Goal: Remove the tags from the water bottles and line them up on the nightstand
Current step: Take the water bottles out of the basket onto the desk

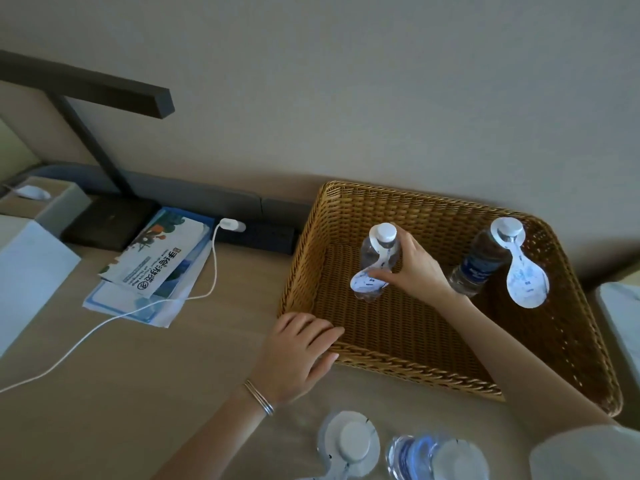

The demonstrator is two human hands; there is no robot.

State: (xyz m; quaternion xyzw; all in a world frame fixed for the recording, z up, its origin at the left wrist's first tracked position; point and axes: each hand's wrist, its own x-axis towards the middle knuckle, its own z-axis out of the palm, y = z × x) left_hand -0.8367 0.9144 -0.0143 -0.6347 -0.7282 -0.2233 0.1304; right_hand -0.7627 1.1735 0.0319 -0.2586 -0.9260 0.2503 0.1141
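Woven tan wicker forms a wide, shallow basket [433, 213] on a beige nightstand [138, 393] against a pale wall; inside it, toward the left, the right hand [415, 268] curls fingers and thumb round an upright clear water bottle [369, 252] with a white cap; a white paper tag [363, 282] loops its neck and droops down its front, close by the thumb; a second bottle [481, 261], blue-labelled, stands in the basket's right part, apart from the hand, its own hanging tag [526, 282] still on the neck; the left hand [298, 351], a thin bracelet [258, 398] at its wrist, rests with fingers loosely extended on the basket's near left corner; at the bottom edge, on the nightstand in front of the basket, a tagged bottle [353, 441] and a blurred bottle [426, 455] stand side by side, seen from above; left of the basket lie a printed brochure [162, 258], a white charging cable [104, 323] and a dark lamp [104, 150].
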